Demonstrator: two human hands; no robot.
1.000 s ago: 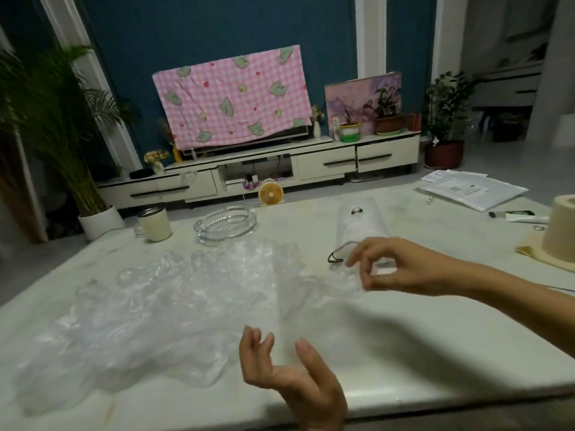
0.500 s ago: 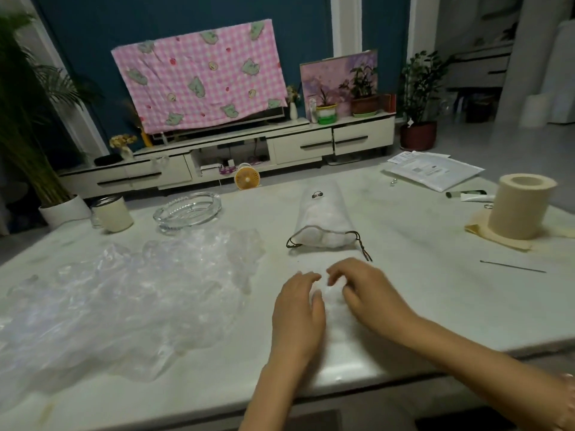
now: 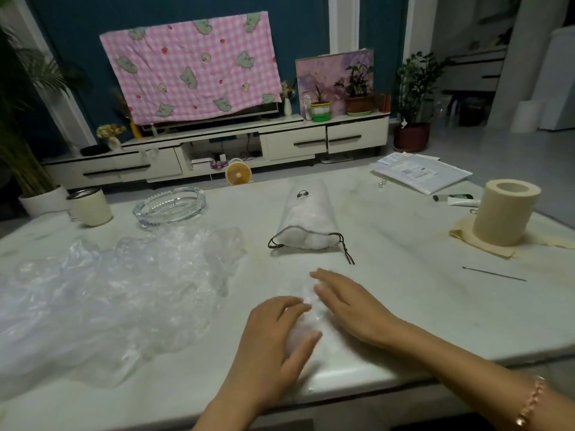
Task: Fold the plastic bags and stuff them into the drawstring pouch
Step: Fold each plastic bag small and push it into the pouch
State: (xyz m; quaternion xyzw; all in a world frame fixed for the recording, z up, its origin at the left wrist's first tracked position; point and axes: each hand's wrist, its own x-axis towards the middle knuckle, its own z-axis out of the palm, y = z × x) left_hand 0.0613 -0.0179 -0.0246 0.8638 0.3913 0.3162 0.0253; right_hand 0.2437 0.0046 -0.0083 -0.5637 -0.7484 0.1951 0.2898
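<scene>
I am flattening a plastic bag [image 3: 314, 332] under my left hand [image 3: 270, 337] and right hand [image 3: 348, 306], fingers straight, gripping nothing, so it creases cleanly.

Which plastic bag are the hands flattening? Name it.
The small bag at the near edge, under the left hand and right hand; the crumpled pile beside it lies untouched.
</scene>
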